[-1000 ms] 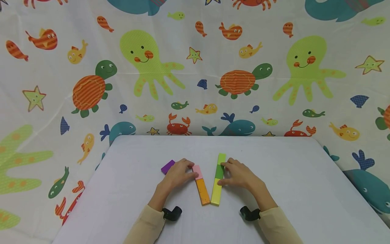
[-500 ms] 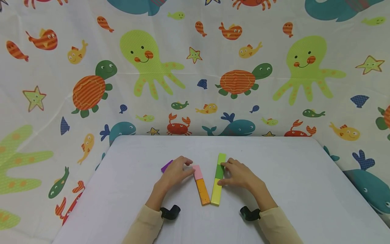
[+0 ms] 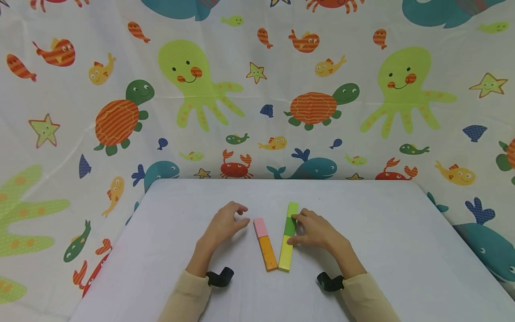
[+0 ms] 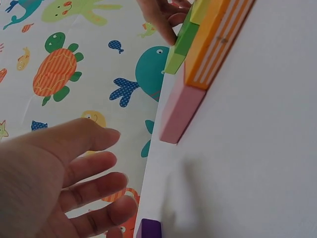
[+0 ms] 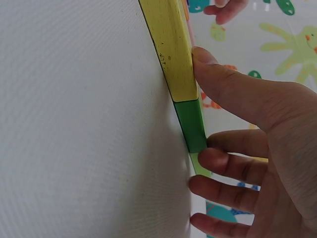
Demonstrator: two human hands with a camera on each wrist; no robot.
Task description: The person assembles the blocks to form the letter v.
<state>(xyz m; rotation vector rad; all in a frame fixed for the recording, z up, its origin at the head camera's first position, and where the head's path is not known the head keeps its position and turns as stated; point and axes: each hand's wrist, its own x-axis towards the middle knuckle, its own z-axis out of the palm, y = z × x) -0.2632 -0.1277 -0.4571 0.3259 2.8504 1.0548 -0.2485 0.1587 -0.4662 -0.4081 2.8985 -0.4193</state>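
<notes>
My left hand point(image 3: 225, 221) hovers to the left of the pink block point(image 3: 260, 227), fingers loosely bent and apart from it. The pink block meets the end of an orange block point(image 3: 268, 253). Hidden behind my left hand in the head view, a purple block point(image 4: 150, 229) shows at the bottom of the left wrist view. My right hand point(image 3: 315, 230) rests against the right side of a second row, its thumb touching the yellow block point(image 5: 173, 49) and its fingers at the green block point(image 5: 190, 126). A light green block point(image 3: 293, 208) tops that row.
Both rows lean together at their near ends, forming a V on the white table point(image 3: 382, 250). Behind the table hangs a curtain point(image 3: 257, 98) printed with sea animals. Black wrist cameras sit on both sleeves.
My left hand has let go of the pink block and drawn back to the left, now covering the purple block in the head view. My right hand and the blocks have stayed nearly still.
</notes>
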